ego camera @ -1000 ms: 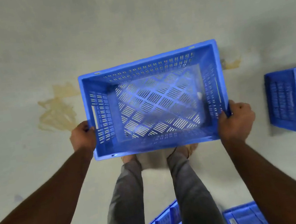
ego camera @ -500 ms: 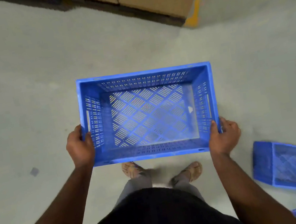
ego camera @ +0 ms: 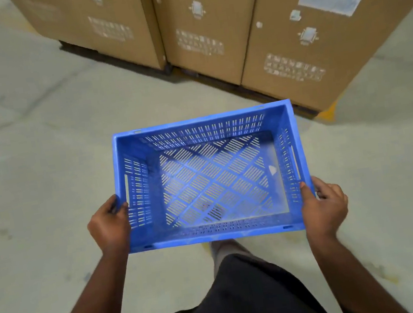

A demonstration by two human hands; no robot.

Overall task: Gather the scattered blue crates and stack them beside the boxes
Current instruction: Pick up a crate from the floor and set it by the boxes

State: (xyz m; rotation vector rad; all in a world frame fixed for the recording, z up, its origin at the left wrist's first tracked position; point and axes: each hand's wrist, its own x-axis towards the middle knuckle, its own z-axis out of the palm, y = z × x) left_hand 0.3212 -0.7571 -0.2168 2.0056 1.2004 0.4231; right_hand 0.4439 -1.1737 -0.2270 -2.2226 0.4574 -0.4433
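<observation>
An empty blue slatted crate (ego camera: 205, 135) hangs level in front of me above the floor, open side up. My left hand (ego camera: 110, 225) grips its left end wall near the handle slot. My right hand (ego camera: 323, 204) grips the right end wall, thumb over the rim. Three tall brown cardboard boxes (ego camera: 209, 22) stand in a row just beyond the crate, on a dark pallet.
Grey concrete floor (ego camera: 26, 161) spreads to the left and right of the boxes. A yellow floor mark (ego camera: 329, 114) shows by the right box's corner. My legs and dark shirt fill the bottom middle.
The view has swung up and forward: the boxes now fill the top of the frame, much closer. The other blue crates on the floor have left the view. Both hands keep their grip.
</observation>
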